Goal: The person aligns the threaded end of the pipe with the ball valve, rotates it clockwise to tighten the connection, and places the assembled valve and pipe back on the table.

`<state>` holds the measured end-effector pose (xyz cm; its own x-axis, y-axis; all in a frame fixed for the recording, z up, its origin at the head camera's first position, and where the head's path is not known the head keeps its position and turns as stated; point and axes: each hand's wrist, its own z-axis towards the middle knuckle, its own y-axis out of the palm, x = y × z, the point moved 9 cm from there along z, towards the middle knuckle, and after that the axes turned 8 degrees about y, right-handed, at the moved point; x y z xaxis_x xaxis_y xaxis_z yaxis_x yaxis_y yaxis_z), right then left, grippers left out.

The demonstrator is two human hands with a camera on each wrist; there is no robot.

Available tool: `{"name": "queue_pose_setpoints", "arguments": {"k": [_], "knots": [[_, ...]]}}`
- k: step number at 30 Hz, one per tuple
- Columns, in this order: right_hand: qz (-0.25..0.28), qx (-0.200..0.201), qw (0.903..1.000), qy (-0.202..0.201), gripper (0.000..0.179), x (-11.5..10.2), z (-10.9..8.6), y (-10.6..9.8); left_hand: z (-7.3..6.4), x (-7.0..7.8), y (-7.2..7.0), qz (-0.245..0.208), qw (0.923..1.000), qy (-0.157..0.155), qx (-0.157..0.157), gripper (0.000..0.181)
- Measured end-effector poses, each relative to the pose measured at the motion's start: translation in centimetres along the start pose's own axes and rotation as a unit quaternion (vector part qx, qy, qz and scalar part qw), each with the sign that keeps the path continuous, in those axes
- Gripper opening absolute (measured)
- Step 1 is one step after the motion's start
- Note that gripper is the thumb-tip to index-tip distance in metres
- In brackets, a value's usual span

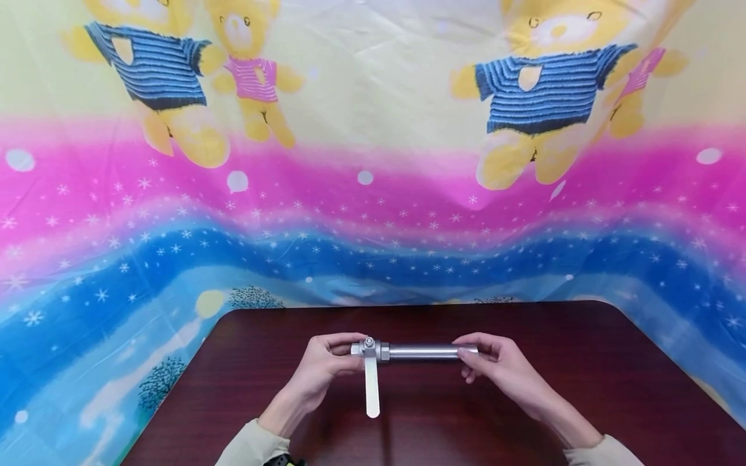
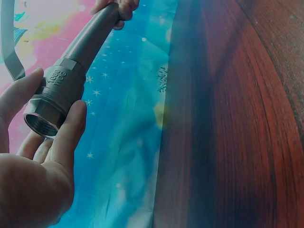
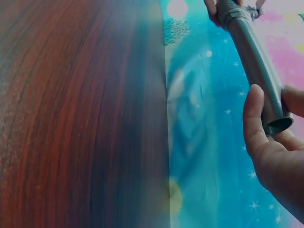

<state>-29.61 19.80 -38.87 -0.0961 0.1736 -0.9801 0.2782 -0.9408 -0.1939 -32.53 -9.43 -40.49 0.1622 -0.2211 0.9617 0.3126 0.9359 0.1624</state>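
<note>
A metal ball valve (image 1: 381, 350) with a long flat lever handle (image 1: 372, 388) is joined to a straight steel pipe (image 1: 422, 351), and both hands hold the piece level above the table. My left hand (image 1: 320, 364) grips the valve's end between thumb and fingers; in the left wrist view the valve body (image 2: 61, 83) shows raised lettering and an open threaded mouth (image 2: 40, 124). At the pipe's other end, my right hand (image 1: 495, 361) pinches the tube with thumb and fingertips. The right wrist view shows the pipe's open, hollow end (image 3: 279, 125).
Below the hands lies a dark red wood-grain table (image 1: 466, 421) with rounded far corners. A printed cloth (image 1: 373, 194) with bears and snowflakes hangs behind it and along its sides. Something dark and yellow-green (image 1: 283, 460) shows at the left sleeve's cuff.
</note>
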Motion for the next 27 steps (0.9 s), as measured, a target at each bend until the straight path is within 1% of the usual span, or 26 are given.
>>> {"name": "queue_pose_setpoints", "arguments": {"k": [1, 6, 9, 12, 13, 17, 19, 22, 24, 27], "knots": [[0.001, 0.003, 1.0000, 0.001, 0.040, -0.01, 0.02, -0.03, -0.02, -0.03, -0.01, 0.000, 1.0000, -0.001, 0.000, 0.048], [0.018, -0.010, 0.9993, -0.033, 0.042, -0.57, -0.15, 0.22, -0.15, -0.21, -0.10, -0.007, 1.0000, -0.003, 0.000, 0.049], [0.014, -0.005, 0.9997, -0.021, 0.038, -0.37, -0.18, 0.12, -0.12, -0.25, -0.17, -0.007, 1.0000, -0.003, -0.001, 0.049], [0.016, 0.000, 0.9999, -0.004, 0.041, -0.05, -0.18, 0.04, -0.06, -0.27, -0.22, -0.005, 1.0000, -0.001, 0.000, 0.049], [0.020, -0.001, 0.9998, -0.006, 0.043, -0.04, -0.18, 0.06, -0.04, -0.30, -0.24, -0.004, 1.0000, -0.001, 0.000, 0.049], [0.029, -0.018, 0.9988, -0.036, 0.047, -0.32, -0.27, 0.31, -0.12, -0.38, -0.17, -0.010, 1.0000, -0.001, -0.001, 0.049], [0.027, -0.016, 0.9990, -0.032, 0.044, -0.17, -0.25, 0.27, -0.19, -0.47, -0.16, -0.012, 0.9999, -0.003, 0.000, 0.049], [0.020, -0.009, 0.9997, -0.009, 0.041, 0.26, -0.19, 0.15, -0.29, -0.45, -0.19, -0.012, 0.9999, -0.003, 0.002, 0.049], [0.022, -0.006, 0.9997, -0.003, 0.041, 0.29, -0.15, 0.08, -0.24, -0.42, -0.21, -0.008, 1.0000, -0.003, 0.002, 0.049], [0.023, -0.015, 0.9993, -0.024, 0.042, -0.16, -0.15, 0.20, -0.07, -0.35, -0.13, -0.005, 1.0000, 0.001, -0.002, 0.049]]}}
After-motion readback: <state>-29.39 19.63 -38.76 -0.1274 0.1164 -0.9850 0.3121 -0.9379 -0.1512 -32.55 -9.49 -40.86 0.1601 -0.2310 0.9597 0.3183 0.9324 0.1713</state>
